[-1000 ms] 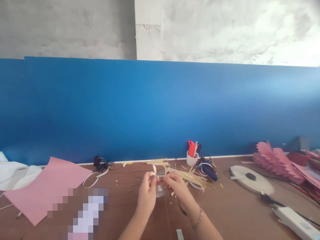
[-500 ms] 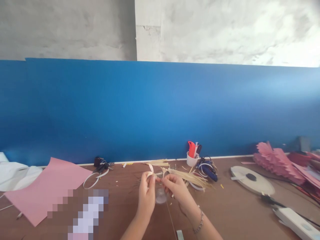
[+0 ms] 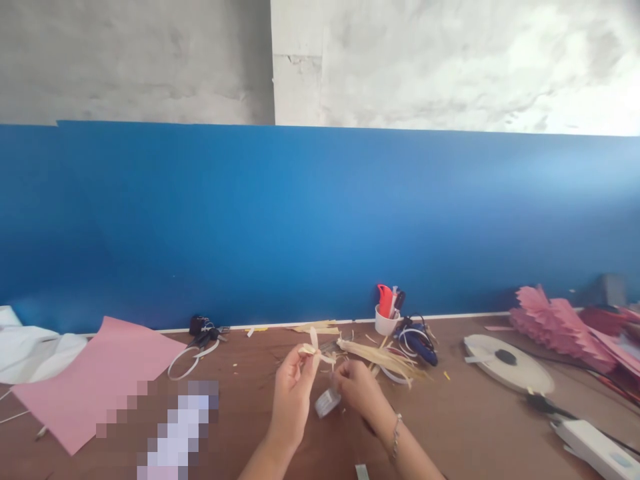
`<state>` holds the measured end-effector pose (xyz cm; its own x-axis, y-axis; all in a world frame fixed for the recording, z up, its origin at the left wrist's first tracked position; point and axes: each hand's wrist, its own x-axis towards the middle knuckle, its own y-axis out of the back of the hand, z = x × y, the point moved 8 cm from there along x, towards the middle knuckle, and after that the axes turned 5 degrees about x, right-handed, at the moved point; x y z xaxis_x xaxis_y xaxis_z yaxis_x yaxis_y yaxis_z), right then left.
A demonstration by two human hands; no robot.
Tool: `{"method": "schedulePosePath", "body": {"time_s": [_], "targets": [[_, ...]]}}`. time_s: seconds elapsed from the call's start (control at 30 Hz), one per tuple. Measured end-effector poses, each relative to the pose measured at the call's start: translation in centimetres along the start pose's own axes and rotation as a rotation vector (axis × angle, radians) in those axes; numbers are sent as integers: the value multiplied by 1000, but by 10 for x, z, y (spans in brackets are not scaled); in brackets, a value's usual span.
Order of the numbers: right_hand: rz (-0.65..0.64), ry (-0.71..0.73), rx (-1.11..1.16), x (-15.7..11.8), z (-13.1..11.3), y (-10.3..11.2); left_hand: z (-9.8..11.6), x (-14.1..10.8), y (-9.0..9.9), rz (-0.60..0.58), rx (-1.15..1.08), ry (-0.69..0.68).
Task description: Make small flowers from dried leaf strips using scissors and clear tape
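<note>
Over the middle of the desk, my left hand [image 3: 294,393] pinches a small pale flower-like piece [image 3: 313,348] made of dry, husk-like strips, its petals sticking up and to the right. My right hand [image 3: 356,387] is closed just to the right of it, fingertips pressed together; what lies between them is too small to make out. Below those fingertips, a small clear plastic container [image 3: 327,403] sits tilted; whether the hand touches it I cannot tell. Behind the right hand lies a bundle of dry straw-coloured strips [image 3: 383,357].
Pink paper [image 3: 100,380] lies at the left beside white cloth-like material [image 3: 43,353]. Scissors [image 3: 207,337] lie near the blue partition [image 3: 320,227]. A white cup [image 3: 387,321] holds pens and a red-handled tool. Rightward are an oval cream board [image 3: 510,363], a power strip [image 3: 600,447] and pleated pink paper [image 3: 560,327].
My right hand has drawn down and away from the flower-like piece. The clear container has shifted and now tilts. The left hand keeps its pinch, with more of the petals showing.
</note>
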<state>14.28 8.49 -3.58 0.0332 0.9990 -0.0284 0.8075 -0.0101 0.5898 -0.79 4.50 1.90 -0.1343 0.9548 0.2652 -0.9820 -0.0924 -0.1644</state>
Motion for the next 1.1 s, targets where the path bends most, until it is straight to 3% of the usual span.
{"method": "schedulePosePath", "body": {"time_s": [0.23, 0.5, 0.57, 0.7, 0.83, 1.1], "targets": [[-20, 19, -314, -10, -14, 18, 22, -7, -6, -80, 79, -116], [8, 85, -391, -29, -40, 61, 14, -3, -3, -72, 117, -123], [58, 179, -282, -34, -52, 71, 12, -3, -2, -75, 144, -125], [144, 503, 28, -54, -86, 80, 12, -4, -5, -108, 186, -144], [200, 771, 51, -77, -112, 79, 14, -5, -9, -142, 188, -160], [219, 936, -71, -89, -120, 73, 21, -7, -12, -180, 177, -194]]}}
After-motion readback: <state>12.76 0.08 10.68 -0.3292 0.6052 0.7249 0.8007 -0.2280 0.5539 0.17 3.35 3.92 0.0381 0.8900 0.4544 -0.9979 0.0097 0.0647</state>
